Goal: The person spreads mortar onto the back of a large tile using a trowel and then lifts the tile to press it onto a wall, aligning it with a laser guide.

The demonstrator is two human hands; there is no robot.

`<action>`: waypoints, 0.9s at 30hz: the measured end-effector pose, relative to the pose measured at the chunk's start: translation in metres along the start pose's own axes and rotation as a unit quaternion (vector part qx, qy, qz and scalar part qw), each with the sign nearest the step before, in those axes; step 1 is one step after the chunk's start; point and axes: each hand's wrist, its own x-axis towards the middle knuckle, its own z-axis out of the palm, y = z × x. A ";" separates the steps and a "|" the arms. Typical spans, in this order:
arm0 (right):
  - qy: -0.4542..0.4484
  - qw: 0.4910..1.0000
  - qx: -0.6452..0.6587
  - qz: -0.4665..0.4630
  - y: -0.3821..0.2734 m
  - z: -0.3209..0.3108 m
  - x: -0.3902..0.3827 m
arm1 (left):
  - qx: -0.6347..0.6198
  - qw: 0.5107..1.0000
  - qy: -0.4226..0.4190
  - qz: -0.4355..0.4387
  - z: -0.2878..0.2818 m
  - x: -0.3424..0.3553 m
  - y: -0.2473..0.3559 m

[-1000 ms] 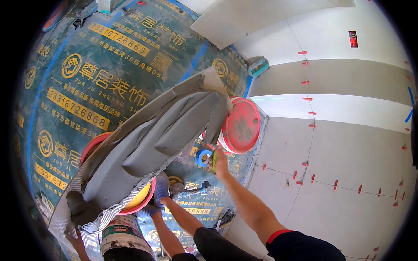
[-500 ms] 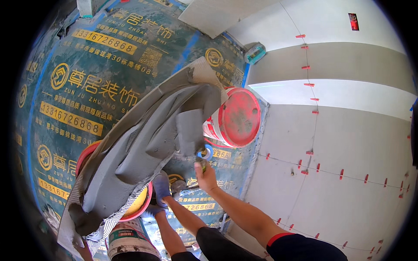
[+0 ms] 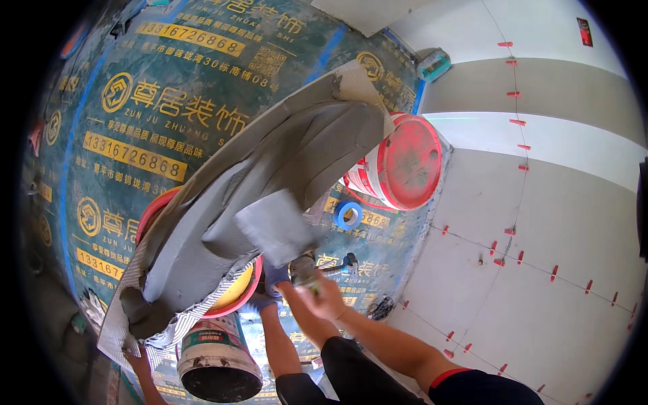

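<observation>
A large tile (image 3: 202, 283) lies tilted across a red-rimmed bucket (image 3: 251, 287), its upturned face thickly coated with grey mortar (image 3: 304, 145). My right hand (image 3: 322, 295) grips the handle of a flat trowel (image 3: 273, 226), whose mortar-smeared blade rests on the tile's near side. My left hand (image 3: 273, 277), in a bluish glove, holds the tile's near edge beside the bucket rim. Another hand (image 3: 137, 359) holds the tile's lower-left corner.
A white-and-green bucket (image 3: 216, 358) stands below the tile. A red bucket (image 3: 405, 162) sits at the tile's far end, with a blue tape roll (image 3: 348, 214) beside it. Printed green floor film (image 3: 169, 81) covers the left. White floor tiles with red clips (image 3: 520, 256) lie on the right.
My right hand has drawn the trowel back from beside the blue tape roll toward me, across the mortar. The view has shifted closer to the tile.
</observation>
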 end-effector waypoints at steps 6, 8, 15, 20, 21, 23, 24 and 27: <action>0.085 0.983 -0.015 0.162 0.018 0.020 0.021 | 0.033 0.999 0.001 -0.011 -0.008 -0.004 -0.010; 0.182 0.967 0.003 0.178 0.050 -0.014 0.032 | 0.051 0.998 -0.021 -0.014 0.009 -0.002 0.026; 0.300 0.940 -0.135 0.091 0.080 -0.102 0.066 | 0.038 0.988 0.148 0.023 0.020 0.045 -0.080; 0.216 0.955 0.061 0.192 0.025 -0.209 0.104 | 0.003 0.957 0.220 0.188 0.047 0.003 0.010; 0.209 0.957 0.070 0.188 0.014 -0.217 0.121 | 0.017 0.958 0.230 0.172 0.036 0.004 -0.004; 0.088 0.955 0.180 0.219 0.003 -0.229 0.152 | 0.042 0.959 0.243 0.142 0.022 0.003 -0.022; 0.087 0.955 0.179 0.219 0.009 -0.234 0.166 | 0.028 0.959 0.236 0.155 0.019 0.001 -0.020; 0.075 0.980 0.039 0.181 0.049 -0.248 0.201 | -0.018 0.957 0.210 0.201 0.007 -0.001 -0.002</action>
